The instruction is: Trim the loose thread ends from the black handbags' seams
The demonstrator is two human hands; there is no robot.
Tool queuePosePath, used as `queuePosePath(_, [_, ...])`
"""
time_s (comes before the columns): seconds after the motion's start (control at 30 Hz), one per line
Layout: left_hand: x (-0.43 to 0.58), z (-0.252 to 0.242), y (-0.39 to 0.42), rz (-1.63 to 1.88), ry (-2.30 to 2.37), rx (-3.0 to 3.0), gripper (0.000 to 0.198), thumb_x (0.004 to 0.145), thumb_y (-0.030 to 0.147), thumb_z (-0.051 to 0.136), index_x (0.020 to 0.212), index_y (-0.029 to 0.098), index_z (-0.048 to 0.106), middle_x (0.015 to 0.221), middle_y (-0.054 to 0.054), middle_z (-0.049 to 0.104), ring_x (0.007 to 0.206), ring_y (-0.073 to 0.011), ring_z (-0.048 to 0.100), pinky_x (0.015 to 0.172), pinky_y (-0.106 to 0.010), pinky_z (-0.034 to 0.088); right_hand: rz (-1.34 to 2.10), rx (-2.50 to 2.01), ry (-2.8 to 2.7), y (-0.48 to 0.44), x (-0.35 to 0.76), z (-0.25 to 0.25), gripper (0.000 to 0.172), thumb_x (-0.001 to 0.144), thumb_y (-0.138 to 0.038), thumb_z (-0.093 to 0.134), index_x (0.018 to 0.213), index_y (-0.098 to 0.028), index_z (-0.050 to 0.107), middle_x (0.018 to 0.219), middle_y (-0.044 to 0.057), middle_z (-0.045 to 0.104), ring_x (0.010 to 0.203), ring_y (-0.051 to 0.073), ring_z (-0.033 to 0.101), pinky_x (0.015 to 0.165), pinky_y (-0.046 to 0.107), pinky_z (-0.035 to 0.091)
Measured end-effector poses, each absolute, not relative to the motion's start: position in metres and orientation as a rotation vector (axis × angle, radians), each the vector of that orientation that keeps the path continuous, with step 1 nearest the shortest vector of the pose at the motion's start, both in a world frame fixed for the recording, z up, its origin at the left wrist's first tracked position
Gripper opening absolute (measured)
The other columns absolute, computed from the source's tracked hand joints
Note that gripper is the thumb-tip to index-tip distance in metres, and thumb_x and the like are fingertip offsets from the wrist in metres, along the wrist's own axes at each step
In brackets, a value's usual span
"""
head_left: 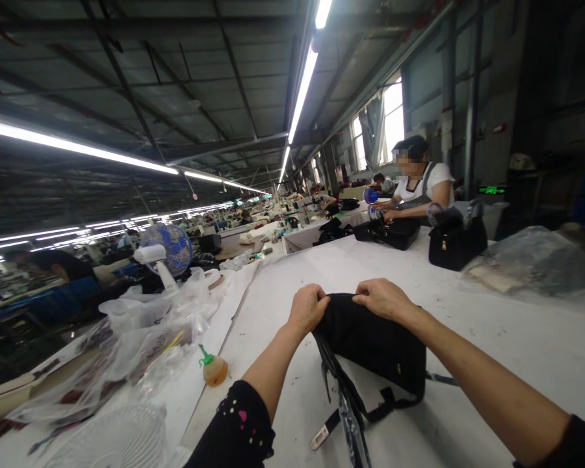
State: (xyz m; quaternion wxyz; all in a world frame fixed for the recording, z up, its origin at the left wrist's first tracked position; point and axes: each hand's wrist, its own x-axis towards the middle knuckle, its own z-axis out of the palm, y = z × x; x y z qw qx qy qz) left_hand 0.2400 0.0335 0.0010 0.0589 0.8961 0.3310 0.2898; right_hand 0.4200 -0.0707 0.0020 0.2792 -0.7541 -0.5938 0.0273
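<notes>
A black bag [375, 344] with a small gold fitting stands tilted on the white table [273, 312], its straps and a tag hanging toward the near side. My left hand [311, 309] pinches the bag's upper edge at its left corner. Further right along that same edge, my right hand [383, 299] is also closed on the fabric, with thumb and fingers pressed together. A gap of black edge shows between the two hands.
A green-capped bottle [214, 368] of amber liquid stands left. Beyond it lie plastic bags [141, 331] and a blue fan [173, 250]. Across the table a person [419, 188] handles a black bag [392, 233]; another black bag [455, 244] and clear plastic [541, 263] are right.
</notes>
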Motion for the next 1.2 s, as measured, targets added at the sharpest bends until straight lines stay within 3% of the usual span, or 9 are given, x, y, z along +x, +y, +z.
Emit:
queuePosePath(0.1, [0.236,0.003,0.031,0.868,0.954,2.685,0.009,0.074,0.027,0.062,0.074,0.02,0.056,0.077,0.0,0.062,0.075,-0.015,0.056,0.072,-0.027,0.043,0.039,-1.949,-1.716,-0.061,0.403,0.006,0.023,0.079,-0.042,0.054,0.088,-0.03,0.072,0.086,0.002,0.071,0.082,0.019,0.062,0.063,0.026,0.038])
queuePosePath(0.2, [0.223,0.003,0.031,0.801,0.918,2.634,0.038,0.063,0.026,0.071,0.095,0.022,0.051,0.085,0.001,0.06,0.075,-0.0151,0.055,0.068,-0.026,0.043,0.008,-1.941,-1.79,-0.057,0.395,0.008,0.022,0.079,-0.038,0.053,0.086,-0.03,0.072,0.083,0.002,0.071,0.079,0.019,0.062,0.061,0.026,0.037])
queuePosePath(0.27, [0.212,0.003,0.035,0.703,0.894,2.627,0.048,0.061,0.019,0.069,0.104,0.022,0.046,0.085,0.001,0.058,0.072,-0.0143,0.054,0.065,-0.025,0.043,0.0,-1.938,-1.795,-0.058,0.398,0.007,0.02,0.078,-0.037,0.055,0.082,-0.029,0.072,0.079,0.003,0.07,0.076,0.02,0.061,0.06,0.026,0.036])
queuePosePath(0.4, [0.203,-0.003,0.046,0.619,0.831,2.559,0.035,0.064,0.01,0.06,0.095,0.021,0.047,0.079,0.003,0.057,0.067,-0.0116,0.051,0.062,-0.023,0.041,0.06,-1.953,-1.751,-0.061,0.421,0.002,0.018,0.075,-0.035,0.057,0.079,-0.027,0.073,0.077,0.003,0.07,0.074,0.02,0.061,0.06,0.027,0.036])
queuePosePath(0.6, [0.221,-0.01,0.051,0.731,0.842,2.548,0.024,0.069,0.019,0.065,0.089,0.022,0.054,0.074,0.003,0.061,0.069,-0.0127,0.055,0.066,-0.024,0.043,0.089,-1.975,-1.704,-0.059,0.442,-0.008,0.021,0.076,-0.039,0.055,0.079,-0.026,0.071,0.073,0.002,0.068,0.071,0.018,0.06,0.059,0.026,0.036])
queuePosePath(0.87, [0.229,0.003,0.035,0.823,0.816,2.764,0.019,0.075,0.024,0.065,0.093,0.024,0.059,0.095,0.001,0.065,0.086,-0.0163,0.059,0.081,-0.027,0.045,0.04,-2.0,-1.696,-0.064,0.437,-0.007,0.022,0.079,-0.04,0.054,0.083,-0.027,0.071,0.079,0.002,0.069,0.075,0.018,0.06,0.061,0.027,0.036])
queuePosePath(1.07, [0.231,0.002,0.034,0.821,0.869,2.83,0.012,0.077,0.022,0.063,0.089,0.023,0.061,0.09,0.0,0.066,0.083,-0.0168,0.06,0.08,-0.028,0.045,-0.089,-1.743,-1.747,-0.07,0.43,-0.008,0.022,0.079,-0.023,0.055,0.098,-0.029,0.065,0.102,-0.002,0.064,0.088,0.015,0.058,0.075,0.025,0.04])
queuePosePath(1.2, [0.229,0.002,0.035,0.848,0.853,2.869,0.009,0.078,0.022,0.061,0.087,0.023,0.061,0.087,0.001,0.066,0.08,-0.0165,0.059,0.077,-0.027,0.045,-0.088,-1.624,-1.828,-0.068,0.421,-0.003,0.016,0.079,-0.022,0.057,0.091,-0.028,0.065,0.101,-0.002,0.061,0.084,0.014,0.057,0.077,0.025,0.041])
